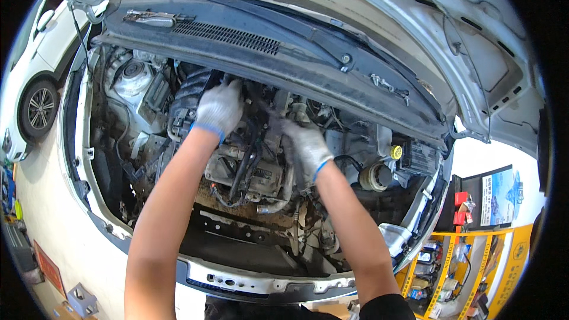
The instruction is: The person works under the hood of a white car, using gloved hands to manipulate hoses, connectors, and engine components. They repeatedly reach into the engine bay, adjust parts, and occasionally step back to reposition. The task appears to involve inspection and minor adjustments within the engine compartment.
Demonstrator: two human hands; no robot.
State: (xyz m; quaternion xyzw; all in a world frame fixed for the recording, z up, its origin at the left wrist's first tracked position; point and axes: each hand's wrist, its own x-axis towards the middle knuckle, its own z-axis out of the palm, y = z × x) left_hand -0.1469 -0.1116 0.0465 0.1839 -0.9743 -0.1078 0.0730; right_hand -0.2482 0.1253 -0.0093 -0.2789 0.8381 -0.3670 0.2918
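Observation:
Both hands wear white knit gloves with blue cuffs and reach into an open engine bay. My left hand is at the back of the engine, beside the black ribbed intake manifold. Its fingers curl in near the cowl, and what they grip is hidden. My right hand is further right, over the engine's right side, blurred by motion. Its fingers look closed around a dark, long, smeared thing that I cannot make out. Black hoses and wiring run between the hands.
Small tools lie on the cowl at the left, and loose metal parts at its right. A brake fluid reservoir and a yellow cap stand at right. The raised hood hangs overhead. A yellow shelf rack and a white car flank the bay.

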